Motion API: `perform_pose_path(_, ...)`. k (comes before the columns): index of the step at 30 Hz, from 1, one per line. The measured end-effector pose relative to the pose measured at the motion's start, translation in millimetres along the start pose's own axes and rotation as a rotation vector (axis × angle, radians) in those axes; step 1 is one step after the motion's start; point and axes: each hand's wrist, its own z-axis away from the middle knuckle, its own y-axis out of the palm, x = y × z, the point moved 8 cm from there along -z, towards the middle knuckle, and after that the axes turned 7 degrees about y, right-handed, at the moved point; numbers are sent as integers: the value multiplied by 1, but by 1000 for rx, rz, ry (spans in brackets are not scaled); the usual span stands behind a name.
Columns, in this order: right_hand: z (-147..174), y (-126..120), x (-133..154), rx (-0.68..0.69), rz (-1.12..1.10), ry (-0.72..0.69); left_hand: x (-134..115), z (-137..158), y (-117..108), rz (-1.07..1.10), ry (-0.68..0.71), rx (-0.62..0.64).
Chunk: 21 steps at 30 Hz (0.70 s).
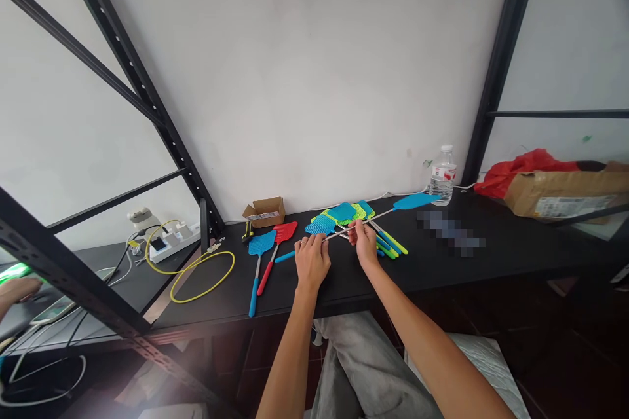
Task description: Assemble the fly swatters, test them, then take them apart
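Note:
Across the shelf, a blue fly swatter (417,201) lies between my two hands, its head to the right and its metal rod running down to the left. My left hand (313,263) is closed around the lower rod, close to the blue handle. Farther up the rod, my right hand (365,243) pinches it between thumb and fingers. Behind and beside the hands is a pile of blue and yellow-green fly swatters (343,212), with several handles (393,243) pointing toward me. Left of my left hand lie another blue fly swatter (262,244) and a red fly swatter (285,232).
A small open cardboard box (265,212) and a water bottle (443,177) stand near the wall. At left are a yellow cable (233,268), a power strip (174,242) and another person's hand (19,289). Black shelf posts (142,88) flank the surface; a larger carton (560,193) sits right.

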Motion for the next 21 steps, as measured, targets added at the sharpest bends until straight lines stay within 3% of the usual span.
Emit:
perform_pose_path(7, 10, 26, 0, 256, 136, -16, 0, 1, 1, -33, 22, -11)
perform_pose_path(13, -1, 19, -14, 179, 53, 55, 10, 2, 4, -100, -80, -26)
perform_pose_path(21, -4, 4, -4, 20, -77, 13, 25, 7, 0, -130, -202, -76)
